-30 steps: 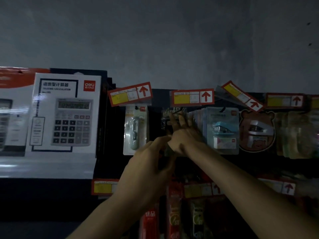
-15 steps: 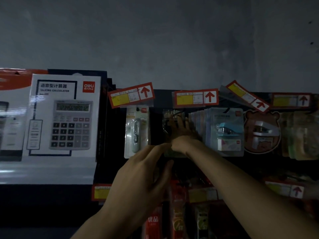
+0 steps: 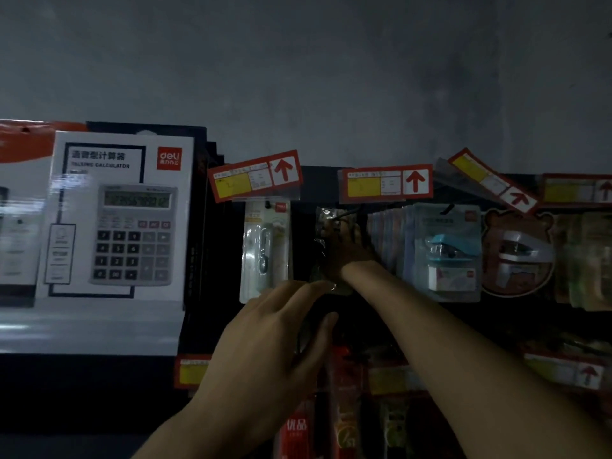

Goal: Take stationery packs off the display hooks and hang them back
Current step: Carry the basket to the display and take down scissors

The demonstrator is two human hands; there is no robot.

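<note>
In the dim head view a clear plastic stationery pack (image 3: 322, 223) hangs at a hook under the middle price tag (image 3: 385, 183). My right hand (image 3: 347, 255) reaches up and lies over this pack, fingers pointing at the hook and holding its upper part; most of the pack is hidden behind the hand. My left hand (image 3: 275, 336) hovers just below the pack's lower edge, with thumb and fingers apart and nothing clearly in them. A white blister pack (image 3: 265, 250) hangs on the hook to the left.
A row of blue stapler packs (image 3: 447, 253) hangs right of my hand, then a bear-shaped pack (image 3: 516, 256). Large calculator boxes (image 3: 116, 220) stand at the left. More packs (image 3: 344, 422) and price tags (image 3: 563, 369) hang on a lower row.
My right hand has pushed further in toward the hook. My left hand has come off the right wrist, sunk a little and spread its fingers.
</note>
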